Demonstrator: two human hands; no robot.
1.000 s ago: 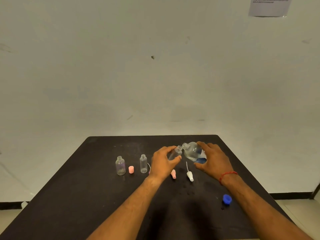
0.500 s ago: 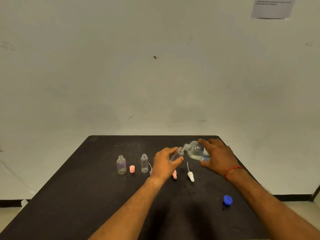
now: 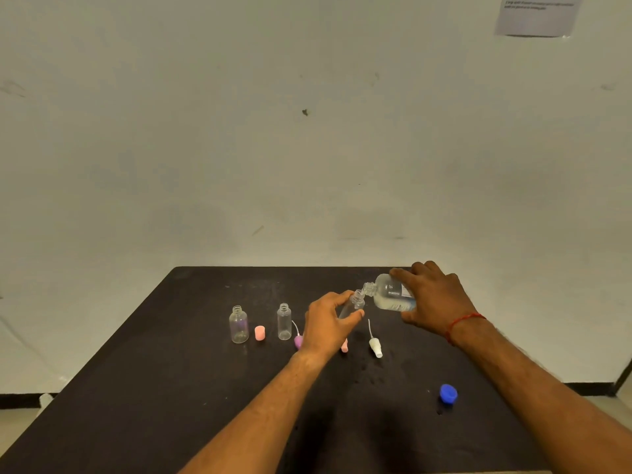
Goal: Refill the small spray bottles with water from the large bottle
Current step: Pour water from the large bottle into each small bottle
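Note:
My left hand (image 3: 327, 325) grips a small clear spray bottle (image 3: 352, 304), tilted with its open neck toward the right. My right hand (image 3: 432, 302) holds the large clear water bottle (image 3: 388, 293) tipped on its side, its mouth touching the small bottle's neck. Two more small open bottles stand upright on the black table (image 3: 171, 388): a wider one (image 3: 238, 325) at the left and a slim one (image 3: 284, 322) beside it.
Loose parts lie on the table: a pink cap (image 3: 260, 333), a purple spray head (image 3: 298, 341), a pink piece (image 3: 344, 346) partly behind my left hand, a white spray head (image 3: 375, 347), and the blue cap (image 3: 448, 393) at the right. Water drops spot the table near the middle.
The large bottle has risen a little and its mouth has come against the small bottle's neck. My left hand keeps its hold on the small bottle.

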